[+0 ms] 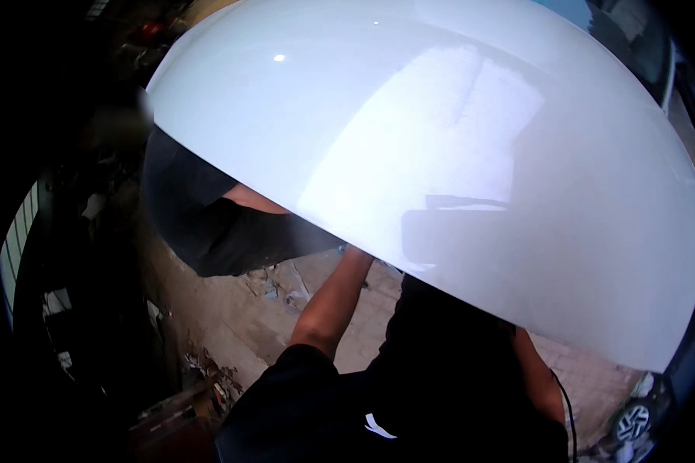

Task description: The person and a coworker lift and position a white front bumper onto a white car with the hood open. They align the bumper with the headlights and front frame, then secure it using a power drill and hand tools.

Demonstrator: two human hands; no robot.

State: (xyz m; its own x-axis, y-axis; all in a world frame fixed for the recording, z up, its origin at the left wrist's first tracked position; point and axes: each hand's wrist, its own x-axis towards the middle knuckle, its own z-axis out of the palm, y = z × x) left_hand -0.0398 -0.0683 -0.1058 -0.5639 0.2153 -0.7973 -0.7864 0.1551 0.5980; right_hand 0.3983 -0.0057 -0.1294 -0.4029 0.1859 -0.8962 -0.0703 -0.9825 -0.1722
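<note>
White panel [432, 170] spans ten to four o'clock, both my hands hidden beneath, so I can't tell their grip! If support comes unevenly from me and the co-worker [201, 231] at nine, it could tip, scraping its edge.

Floor's a dusty tan surface with brick-like paving [371, 320], pretty scruffy, with small pale and bluish scraps [270, 289] scattered on it. Left of the floor it's mostly deep shadow, murky clutter, except a pale panel with thin dark stripes [19, 243] at far left, can't tell if it's wall or shutter.
</note>
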